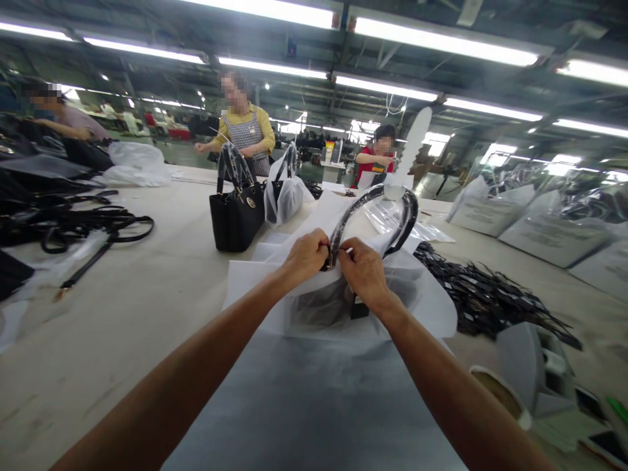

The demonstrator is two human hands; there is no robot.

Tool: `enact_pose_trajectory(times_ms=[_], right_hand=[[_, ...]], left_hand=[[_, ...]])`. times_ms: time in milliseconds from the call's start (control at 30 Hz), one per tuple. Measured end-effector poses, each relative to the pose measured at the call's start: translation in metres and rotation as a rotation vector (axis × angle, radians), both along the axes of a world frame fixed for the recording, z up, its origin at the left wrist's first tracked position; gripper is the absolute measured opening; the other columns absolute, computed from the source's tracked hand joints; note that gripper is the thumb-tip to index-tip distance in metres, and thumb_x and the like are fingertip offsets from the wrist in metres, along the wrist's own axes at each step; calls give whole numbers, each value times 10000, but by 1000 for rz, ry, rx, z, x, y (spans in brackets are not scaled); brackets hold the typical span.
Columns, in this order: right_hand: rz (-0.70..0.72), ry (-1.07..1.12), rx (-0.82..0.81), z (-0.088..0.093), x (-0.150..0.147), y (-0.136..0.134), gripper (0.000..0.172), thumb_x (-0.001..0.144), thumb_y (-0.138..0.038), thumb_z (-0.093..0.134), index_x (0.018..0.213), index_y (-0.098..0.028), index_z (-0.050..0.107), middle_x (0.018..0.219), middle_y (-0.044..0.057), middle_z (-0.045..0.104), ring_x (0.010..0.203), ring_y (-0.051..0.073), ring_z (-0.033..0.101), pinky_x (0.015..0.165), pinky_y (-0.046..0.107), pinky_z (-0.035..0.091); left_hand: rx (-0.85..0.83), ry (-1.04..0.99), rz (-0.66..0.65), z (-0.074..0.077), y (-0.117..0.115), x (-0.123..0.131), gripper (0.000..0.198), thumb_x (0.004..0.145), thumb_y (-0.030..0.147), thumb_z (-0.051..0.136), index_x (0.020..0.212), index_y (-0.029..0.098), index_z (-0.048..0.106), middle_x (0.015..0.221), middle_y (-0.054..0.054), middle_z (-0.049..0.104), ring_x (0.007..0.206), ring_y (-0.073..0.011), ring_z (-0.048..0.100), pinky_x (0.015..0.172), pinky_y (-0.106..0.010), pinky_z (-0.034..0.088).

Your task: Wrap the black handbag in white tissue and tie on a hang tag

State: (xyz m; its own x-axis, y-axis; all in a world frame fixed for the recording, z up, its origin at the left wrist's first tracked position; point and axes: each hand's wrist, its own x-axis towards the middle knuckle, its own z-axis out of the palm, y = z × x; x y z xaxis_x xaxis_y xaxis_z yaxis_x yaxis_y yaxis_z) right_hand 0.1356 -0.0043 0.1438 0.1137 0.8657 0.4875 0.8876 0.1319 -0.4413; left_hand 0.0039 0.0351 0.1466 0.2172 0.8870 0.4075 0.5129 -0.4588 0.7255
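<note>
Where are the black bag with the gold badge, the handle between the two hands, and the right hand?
Black bag (234,221): head view, on its dark side.
Handle (345,221): head view, on its curved strap.
Right hand (366,269): head view, on its back.

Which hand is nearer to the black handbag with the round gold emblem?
Left. The left hand is right of the black handbag, at a plastic-wrapped handle; the right hand is farther right, on that handle's other side.

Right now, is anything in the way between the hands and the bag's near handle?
Nothing visible blocks them: the left hand and right hand are both at the foot of the handle. What looks like clear plastic covers the handle itself.
</note>
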Motion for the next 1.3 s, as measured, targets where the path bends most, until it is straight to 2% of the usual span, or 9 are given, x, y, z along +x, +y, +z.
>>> enact_pose_trajectory(times_ms=[300, 467, 833, 1067, 1200, 1300], right_hand=[[2, -55, 25, 3, -3, 1, 188, 826, -215, 462, 917, -222, 627, 758, 27, 675, 744, 196, 623, 642, 268, 355], [17, -46, -6, 5, -3, 3, 182, 824, -211, 479, 914, -225, 636, 744, 21, 670, 740, 189, 621, 650, 264, 355], [66, 55, 7, 1, 1, 10, 134, 767, -203, 525, 825, -230, 642, 647, -13, 613, 642, 162, 574, 625, 257, 377], [87, 117, 37, -2, 4, 13, 100, 752, -220, 543, 795, -231, 633, 638, -18, 605, 639, 160, 570, 628, 264, 385], [75, 131, 27, -1, 3, 14, 87, 748, -226, 548, 789, -225, 624, 649, -11, 604, 653, 167, 572, 629, 273, 382], [118, 157, 27, -2, 6, 14, 61, 738, -240, 552, 770, -229, 603, 640, -18, 594, 637, 160, 557, 617, 272, 380]], left_hand=[[-132, -147, -41, -3, -1, -3, 97, 684, 145, 456, 721, 164, 544, 595, 16, 585, 525, -103, 541, 512, -203, 404], [-190, -190, -90, 1, -2, -6, 87, 644, 145, 462, 675, 155, 542, 515, 35, 530, 443, -80, 469, 442, -184, 329], [-226, -280, -174, 2, -4, -6, 65, 664, 145, 525, 696, 138, 581, 452, 76, 447, 431, -57, 389, 445, -174, 282], [-286, -296, -210, 0, 0, -7, 31, 635, 154, 562, 645, 133, 583, 442, 66, 457, 419, -59, 388, 415, -179, 266], [-289, -320, -243, -2, 2, -10, 61, 632, 189, 582, 650, 133, 595, 454, 63, 463, 428, -57, 393, 427, -181, 281], [-284, -337, -285, -4, 4, -15, 90, 623, 220, 606, 644, 132, 600, 480, 51, 494, 449, -57, 419, 453, -183, 299]])
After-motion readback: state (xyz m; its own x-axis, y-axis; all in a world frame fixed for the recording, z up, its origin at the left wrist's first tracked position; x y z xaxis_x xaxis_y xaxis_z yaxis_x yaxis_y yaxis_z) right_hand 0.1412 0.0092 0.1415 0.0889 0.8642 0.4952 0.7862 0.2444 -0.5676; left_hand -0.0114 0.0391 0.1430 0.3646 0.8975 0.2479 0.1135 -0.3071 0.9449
